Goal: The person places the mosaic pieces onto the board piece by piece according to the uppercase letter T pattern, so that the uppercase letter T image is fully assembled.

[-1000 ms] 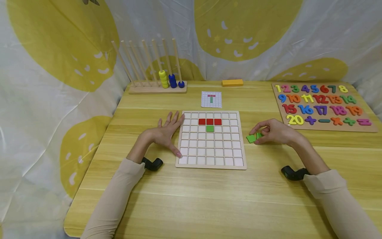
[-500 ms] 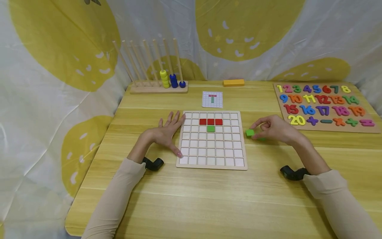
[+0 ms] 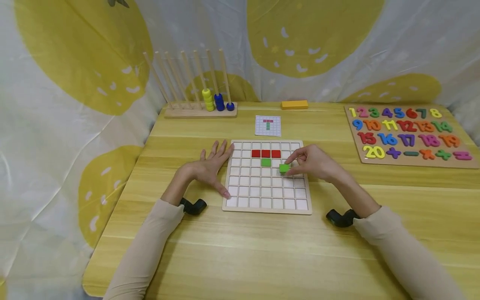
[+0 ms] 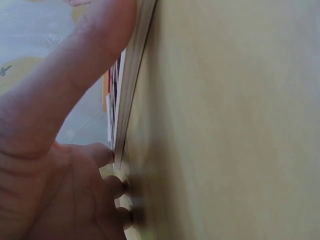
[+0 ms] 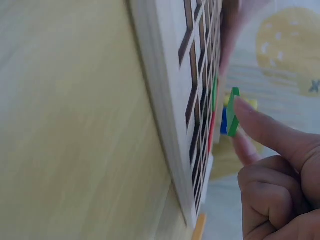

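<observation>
A square wooden grid board (image 3: 266,211) lies on the table with white cells. Several cells near its top hold tiles: a row of red tiles (image 3: 266,153) and a green tile (image 3: 266,162) below the middle one. My left hand (image 3: 206,168) spreads its fingers along the board's left edge, thumb at the lower left and index finger at the upper left. With thumb and index finger, my right hand (image 3: 313,162) pinches another green square tile (image 3: 284,168) above the board's right half. The right wrist view shows this tile (image 5: 232,112) raised off the board.
Behind the board lies a small pattern card (image 3: 268,126) with a red and green T. A peg abacus (image 3: 198,110) stands at the back left, an orange block (image 3: 294,105) at the back. A number puzzle board (image 3: 412,133) lies at the right.
My right hand has picked up a green tile from the table right of the board and carried it left over the grid. My left hand stays at the board's edge.
</observation>
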A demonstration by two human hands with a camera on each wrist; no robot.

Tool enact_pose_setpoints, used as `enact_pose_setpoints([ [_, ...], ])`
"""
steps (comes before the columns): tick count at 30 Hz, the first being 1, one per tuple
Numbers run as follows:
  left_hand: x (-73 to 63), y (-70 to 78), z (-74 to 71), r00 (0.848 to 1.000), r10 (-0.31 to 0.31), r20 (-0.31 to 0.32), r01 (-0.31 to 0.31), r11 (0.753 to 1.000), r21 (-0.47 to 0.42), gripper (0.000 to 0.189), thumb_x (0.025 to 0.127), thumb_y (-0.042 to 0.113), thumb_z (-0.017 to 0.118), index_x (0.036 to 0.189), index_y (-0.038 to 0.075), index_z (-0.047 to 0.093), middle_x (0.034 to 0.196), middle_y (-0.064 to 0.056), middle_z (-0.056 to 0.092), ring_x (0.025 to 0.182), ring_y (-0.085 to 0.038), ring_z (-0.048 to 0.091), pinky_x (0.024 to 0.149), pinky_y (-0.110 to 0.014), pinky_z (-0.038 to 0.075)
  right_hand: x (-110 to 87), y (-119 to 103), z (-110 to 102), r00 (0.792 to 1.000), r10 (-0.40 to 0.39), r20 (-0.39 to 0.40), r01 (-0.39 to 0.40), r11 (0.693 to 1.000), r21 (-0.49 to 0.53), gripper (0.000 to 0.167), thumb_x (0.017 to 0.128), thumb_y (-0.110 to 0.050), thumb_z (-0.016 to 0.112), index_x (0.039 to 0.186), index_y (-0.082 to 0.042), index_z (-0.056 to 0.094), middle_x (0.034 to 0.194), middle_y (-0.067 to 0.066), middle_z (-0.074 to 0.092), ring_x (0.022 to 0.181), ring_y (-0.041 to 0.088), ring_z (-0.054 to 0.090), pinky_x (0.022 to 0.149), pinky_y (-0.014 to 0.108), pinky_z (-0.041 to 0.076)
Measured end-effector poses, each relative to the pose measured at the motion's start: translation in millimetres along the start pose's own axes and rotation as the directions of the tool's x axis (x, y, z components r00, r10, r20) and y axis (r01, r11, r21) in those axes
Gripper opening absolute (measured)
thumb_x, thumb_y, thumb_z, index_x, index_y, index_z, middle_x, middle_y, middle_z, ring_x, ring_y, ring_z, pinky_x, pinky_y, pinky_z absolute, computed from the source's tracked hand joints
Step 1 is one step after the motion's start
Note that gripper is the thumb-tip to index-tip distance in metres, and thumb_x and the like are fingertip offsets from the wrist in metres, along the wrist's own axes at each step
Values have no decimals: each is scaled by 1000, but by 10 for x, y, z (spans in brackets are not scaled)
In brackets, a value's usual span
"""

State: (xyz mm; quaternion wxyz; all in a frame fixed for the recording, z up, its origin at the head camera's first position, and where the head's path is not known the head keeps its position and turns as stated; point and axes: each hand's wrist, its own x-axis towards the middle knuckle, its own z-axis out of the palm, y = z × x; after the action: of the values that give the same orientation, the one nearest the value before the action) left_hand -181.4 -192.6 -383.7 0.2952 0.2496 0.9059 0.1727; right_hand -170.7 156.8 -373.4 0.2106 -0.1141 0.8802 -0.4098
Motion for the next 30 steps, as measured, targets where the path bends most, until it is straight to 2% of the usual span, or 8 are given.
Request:
enact_pose_setpoints([
  [9, 10, 16, 0, 1000, 6, -1, -6, 1000, 3, 155, 67, 56, 94, 165, 17, -19, 168, -14, -34, 154, -39, -35, 119, -72, -19, 109, -199, 223, 1000, -11, -1, 11, 1000, 9, 28, 77, -14, 92, 100, -4, 78, 58, -4, 26, 60, 14, 25, 58, 28, 24],
  [15, 6, 7, 2, 1000, -6, 0, 6, 1000, 2, 155, 66, 56, 94, 165, 17, -19, 168, -14, -34, 154, -38, -35, 120, -71, -19, 174, -266, 318, 1000, -17, 21, 16, 1000, 9, 28, 77, -13, 91, 100, -3, 78, 56, -4, 35, 57, 13, 30, 56, 26, 25],
  [22, 10, 9, -2, 1000, -4, 1, 4, 1000, 4, 155, 67, 57, 94, 164, 17, -20, 168, -14, -34, 154, -38, -35, 120, -71, -19, 212, -306, 357, 1000, 0, 3, 0, 1000, -15, 27, 76, -12, 92, 98, -3, 79, 56, -4, 37, 58, 14, 34, 57, 27, 27],
  [30, -4, 14, -7, 1000, -1, 1, 1, 1000, -2, 155, 66, 56, 94, 165, 16, -19, 168, -15, -34, 154, -39, -35, 119, -71, -19, 232, -337, 370, 999, 24, 22, -24, 999, -27, 28, 76, -11, 91, 99, -3, 77, 55, -4, 39, 56, 12, 34, 57, 27, 28],
])
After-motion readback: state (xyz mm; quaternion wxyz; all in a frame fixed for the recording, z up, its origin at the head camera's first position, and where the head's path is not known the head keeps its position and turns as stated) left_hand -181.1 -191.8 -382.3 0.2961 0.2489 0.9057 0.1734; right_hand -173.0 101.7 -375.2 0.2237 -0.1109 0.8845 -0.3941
